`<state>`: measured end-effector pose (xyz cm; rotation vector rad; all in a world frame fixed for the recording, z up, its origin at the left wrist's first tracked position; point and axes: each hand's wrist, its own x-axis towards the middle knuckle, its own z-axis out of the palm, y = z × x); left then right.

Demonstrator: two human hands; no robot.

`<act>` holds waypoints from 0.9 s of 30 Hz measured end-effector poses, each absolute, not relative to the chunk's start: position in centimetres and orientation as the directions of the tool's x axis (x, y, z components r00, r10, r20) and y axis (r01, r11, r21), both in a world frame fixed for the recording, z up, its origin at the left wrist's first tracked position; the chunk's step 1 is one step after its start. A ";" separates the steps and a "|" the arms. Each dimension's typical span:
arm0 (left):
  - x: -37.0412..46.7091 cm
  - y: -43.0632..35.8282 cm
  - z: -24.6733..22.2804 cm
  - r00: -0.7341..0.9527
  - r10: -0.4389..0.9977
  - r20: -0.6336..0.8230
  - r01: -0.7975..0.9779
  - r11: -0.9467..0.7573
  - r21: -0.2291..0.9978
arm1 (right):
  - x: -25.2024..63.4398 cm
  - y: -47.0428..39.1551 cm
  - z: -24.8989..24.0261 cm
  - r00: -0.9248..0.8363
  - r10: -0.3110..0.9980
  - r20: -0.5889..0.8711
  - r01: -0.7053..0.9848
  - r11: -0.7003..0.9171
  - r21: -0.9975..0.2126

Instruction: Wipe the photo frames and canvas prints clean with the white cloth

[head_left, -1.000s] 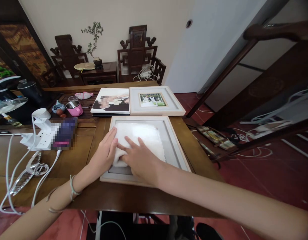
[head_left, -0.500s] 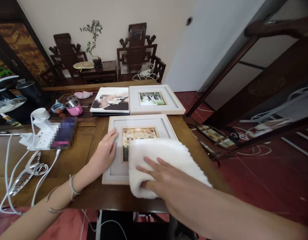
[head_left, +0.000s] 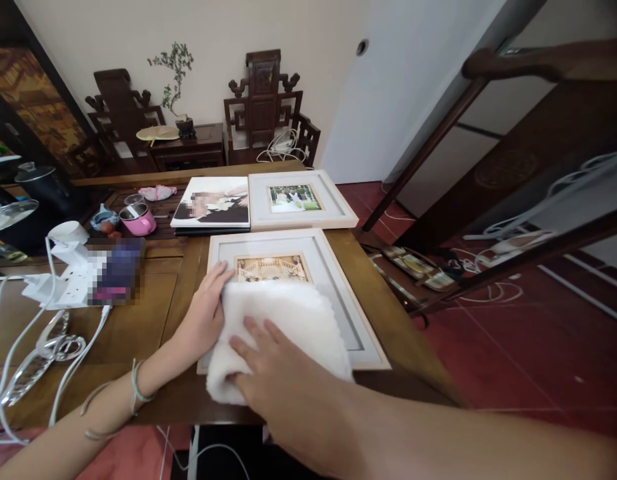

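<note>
A picture frame [head_left: 338,283] with a pale wood border, a wide mat and a photo lies flat on the wooden table. My left hand [head_left: 205,303] rests along its left side, fingers stretched out over the border. Beneath my right hand [head_left: 283,373] is a folded, fluffy white cloth [head_left: 288,307]. That hand presses the cloth onto the glass, its fingers spread on top and the thumb tucked into the fold. The cloth covers the lower part of the photo and the frame's lower left portion.
Behind are a second framed photo [head_left: 333,200] and a stacked photo print [head_left: 228,207]. To the left stand a pink mug [head_left: 138,220], a power strip [head_left: 75,280] with white cables, a phone [head_left: 118,270] and a silvery hair claw [head_left: 45,350]. The table's right edge [head_left: 413,333] drops to red floor.
My right hand has slid the white cloth leftward across the frame, baring its right side and coming close to my left hand. My left hand stays on the frame's left border.
</note>
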<state>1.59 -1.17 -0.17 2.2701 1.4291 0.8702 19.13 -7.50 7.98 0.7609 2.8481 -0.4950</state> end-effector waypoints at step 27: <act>1.8 -1.7 0.6 0.410 0.842 0.350 0.684 -0.538 0.493 | 19.9 4.9 6.5 -0.788 0.612 0.068 0.614 0.789 0.021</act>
